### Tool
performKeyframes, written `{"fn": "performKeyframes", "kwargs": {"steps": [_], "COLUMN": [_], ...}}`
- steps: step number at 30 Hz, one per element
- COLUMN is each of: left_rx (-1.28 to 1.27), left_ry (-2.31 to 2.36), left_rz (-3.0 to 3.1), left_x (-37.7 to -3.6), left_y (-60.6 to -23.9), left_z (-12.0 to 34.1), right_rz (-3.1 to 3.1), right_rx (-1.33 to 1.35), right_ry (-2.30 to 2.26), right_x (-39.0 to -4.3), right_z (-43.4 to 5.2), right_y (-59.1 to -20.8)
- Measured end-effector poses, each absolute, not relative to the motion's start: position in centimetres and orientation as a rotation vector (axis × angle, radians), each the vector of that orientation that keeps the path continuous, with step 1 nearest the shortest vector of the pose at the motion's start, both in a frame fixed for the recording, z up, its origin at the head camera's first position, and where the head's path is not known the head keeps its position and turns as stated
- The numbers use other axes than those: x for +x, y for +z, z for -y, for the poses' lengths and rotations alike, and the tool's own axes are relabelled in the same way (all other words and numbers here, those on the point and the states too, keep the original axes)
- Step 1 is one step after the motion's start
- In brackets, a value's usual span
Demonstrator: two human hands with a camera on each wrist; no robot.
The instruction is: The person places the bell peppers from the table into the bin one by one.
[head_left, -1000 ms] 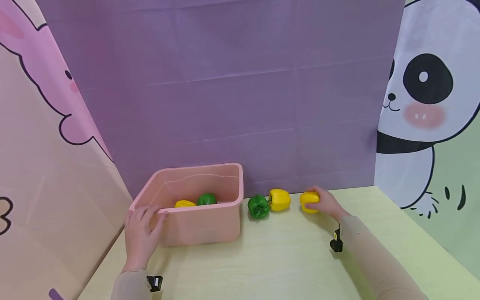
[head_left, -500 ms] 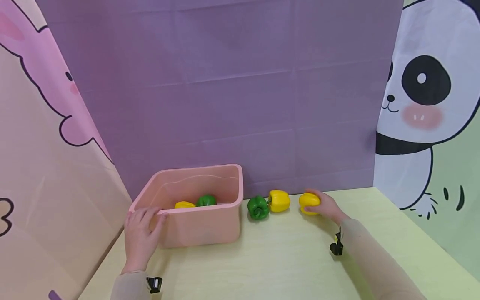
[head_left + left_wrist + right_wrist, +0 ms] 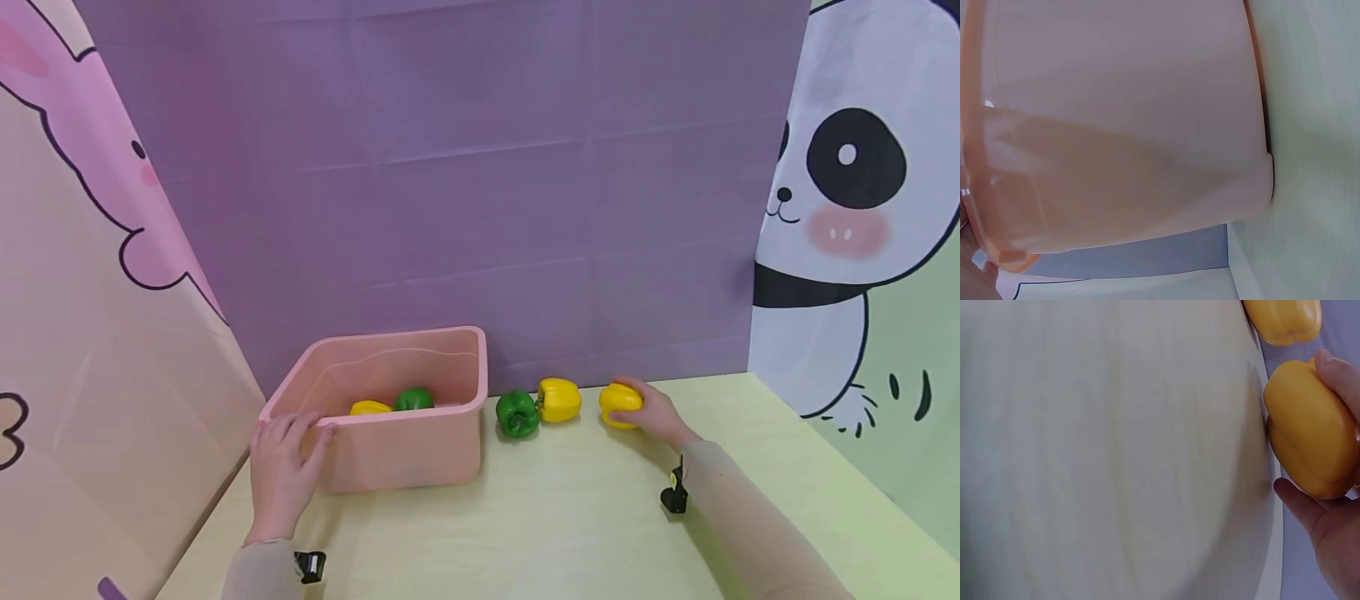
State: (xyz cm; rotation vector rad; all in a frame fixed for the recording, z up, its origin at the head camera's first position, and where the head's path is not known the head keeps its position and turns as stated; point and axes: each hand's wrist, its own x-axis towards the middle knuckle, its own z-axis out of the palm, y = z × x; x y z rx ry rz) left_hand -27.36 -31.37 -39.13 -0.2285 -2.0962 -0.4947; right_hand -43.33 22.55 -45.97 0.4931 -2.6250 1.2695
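My right hand (image 3: pixel 657 413) holds a yellow bell pepper (image 3: pixel 617 403) near the table's back edge, thumb on one side and fingers on the other. In the right wrist view that pepper (image 3: pixel 1310 428) sits between thumb and fingers. My left hand (image 3: pixel 282 475) grips the near left corner of a pink plastic bin (image 3: pixel 408 454) at its rim. The bin's outer wall (image 3: pixel 1129 125) fills most of the left wrist view. Inside the bin lie a yellow pepper (image 3: pixel 371 407) and a green pepper (image 3: pixel 414 399), their lower parts hidden by the front wall.
Between the bin and my right hand, a green bell pepper (image 3: pixel 517 414) and another yellow bell pepper (image 3: pixel 559 401) lie side by side on the pale wooden table (image 3: pixel 480 542). A purple cloth (image 3: pixel 480 183) hangs directly behind. Printed panels flank both sides, with a panda (image 3: pixel 847 225) at right.
My right hand has shifted very slightly around the yellow pepper, which has barely moved. The left hand, the bin and the other peppers stay where they were.
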Motion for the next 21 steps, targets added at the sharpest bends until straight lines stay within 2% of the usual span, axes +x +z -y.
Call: {"fn": "performKeyframes", "kwargs": {"steps": [21], "left_rx": [-0.216], "left_ry": [-0.489], "left_rz": [2.137], "left_x": [-27.13], "left_y": [-38.75], "left_z": [31.2], "right_rz": [2.59], "right_rx": [0.467], "right_ry": [1.276], "right_x": [-43.34], "right_z": [-22.71], "right_y": [-45.2]}}
